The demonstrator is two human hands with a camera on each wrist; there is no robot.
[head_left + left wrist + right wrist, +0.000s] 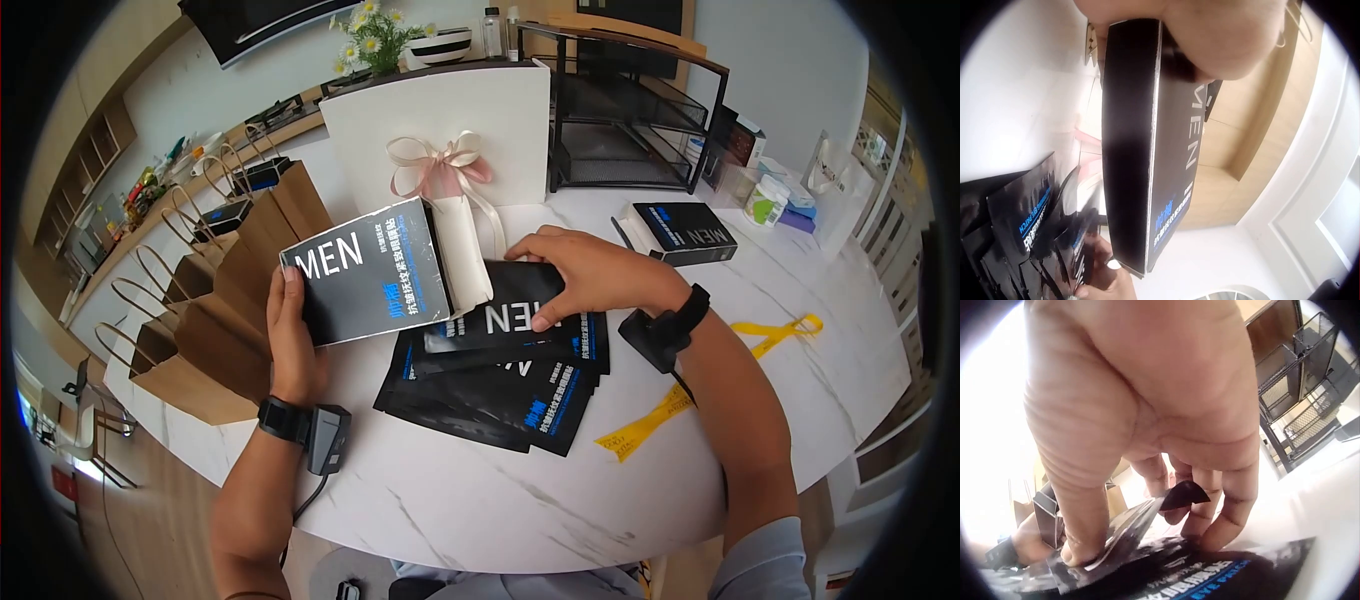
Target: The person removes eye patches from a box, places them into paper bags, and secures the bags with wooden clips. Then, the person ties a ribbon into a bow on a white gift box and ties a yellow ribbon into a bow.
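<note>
In the head view my left hand (292, 335) grips the left end of a black box (375, 275) marked MEN, held tilted above the table, its white flap (465, 255) open towards the right. My right hand (590, 275) pinches a black sachet (500, 318) between thumb and fingers, beside the box's open end. Below lies a fanned pile of black sachets (500, 400). The left wrist view shows the box's dark side (1129, 144) under my left hand (1210, 31). In the right wrist view my right hand (1147, 406) holds a sachet edge (1129, 531) above others.
Brown paper bags (215, 320) stand in a row at the left. A white box with a ribbon bow (440, 165) and a black mesh rack (630, 120) stand behind. A second black box (680, 232) lies at the right, with a yellow ribbon (650, 420) nearer the front.
</note>
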